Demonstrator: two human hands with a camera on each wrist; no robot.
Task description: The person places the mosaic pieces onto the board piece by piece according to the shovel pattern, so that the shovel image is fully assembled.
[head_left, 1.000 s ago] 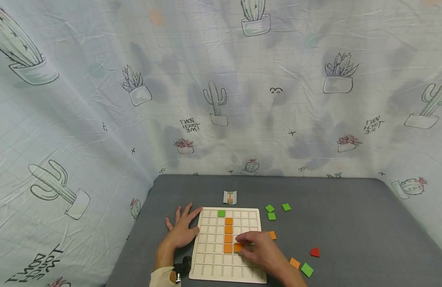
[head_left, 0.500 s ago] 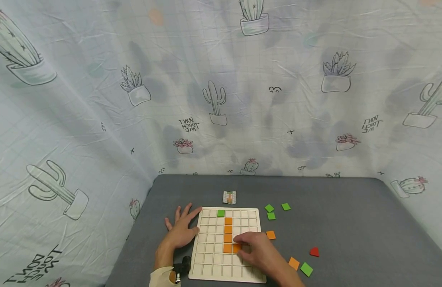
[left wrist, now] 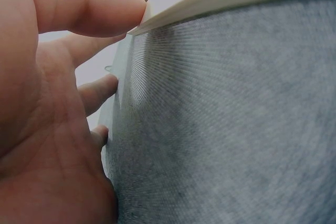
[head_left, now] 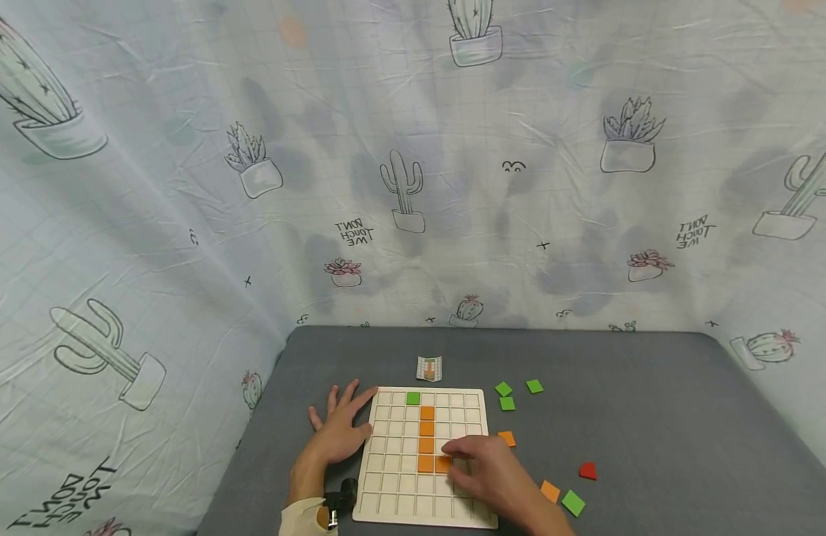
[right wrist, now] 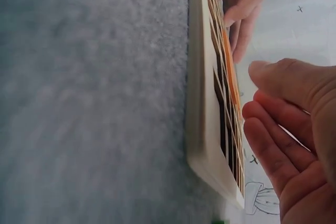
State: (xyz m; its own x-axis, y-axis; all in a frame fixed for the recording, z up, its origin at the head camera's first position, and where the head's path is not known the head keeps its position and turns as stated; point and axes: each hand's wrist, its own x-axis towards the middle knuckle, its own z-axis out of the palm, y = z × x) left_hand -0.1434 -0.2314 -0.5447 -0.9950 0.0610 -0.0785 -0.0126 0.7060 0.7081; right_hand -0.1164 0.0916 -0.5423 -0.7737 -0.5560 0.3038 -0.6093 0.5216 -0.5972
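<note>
A pale wooden grid board [head_left: 394, 502] lies on the grey table. In it are a green tile [head_left: 413, 399] in the top row, a column of several orange tiles [head_left: 427, 429], and one orange tile [head_left: 442, 464] right of the lowest. My right hand [head_left: 489, 473] hovers over the board beside that tile; in the right wrist view the hand [right wrist: 299, 129] has relaxed, slightly bent fingers and holds nothing. My left hand [head_left: 339, 435] lies spread at the board's left edge, thumb and forefinger touching it; the left wrist view shows the hand [left wrist: 58, 98] against the board's edge [left wrist: 210, 1].
A small pattern card [head_left: 429, 369] lies behind the board. To the right are several loose green tiles [head_left: 535, 386], orange tiles [head_left: 550, 490] and a red piece [head_left: 588, 470]. A patterned cloth [head_left: 413, 283] hangs behind the table.
My right hand has drawn slightly to the right, away from the orange tile beside the column. My left hand has stayed in place.
</note>
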